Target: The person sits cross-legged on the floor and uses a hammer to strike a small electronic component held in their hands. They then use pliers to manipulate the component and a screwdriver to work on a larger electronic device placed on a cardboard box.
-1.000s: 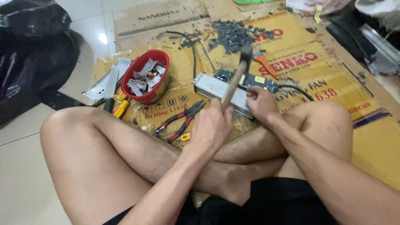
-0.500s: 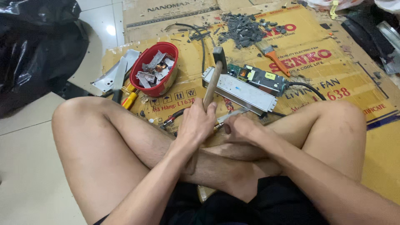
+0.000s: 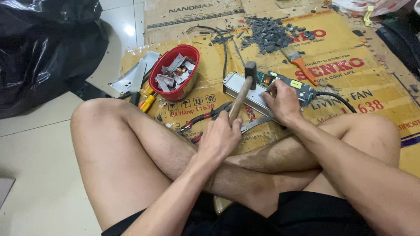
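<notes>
Hammer (image 3: pixel 243 89): wooden handle, dark metal head, your left hand (image 3: pixel 222 139) fisted round the handle's lower end. Since half a second ago your right hand (image 3: pixel 283 101) has moved up onto the grey metal case (image 3: pixel 245 89), fingers curled on it. The head rests on the case, just left of that hand.

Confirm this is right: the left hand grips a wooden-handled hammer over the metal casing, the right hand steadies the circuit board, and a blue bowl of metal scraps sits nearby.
Not quite: the bowl is red, not blue, as the head view shows. The rest stands: left hand grips the hammer over the metal casing, right hand on the circuit board.
</notes>
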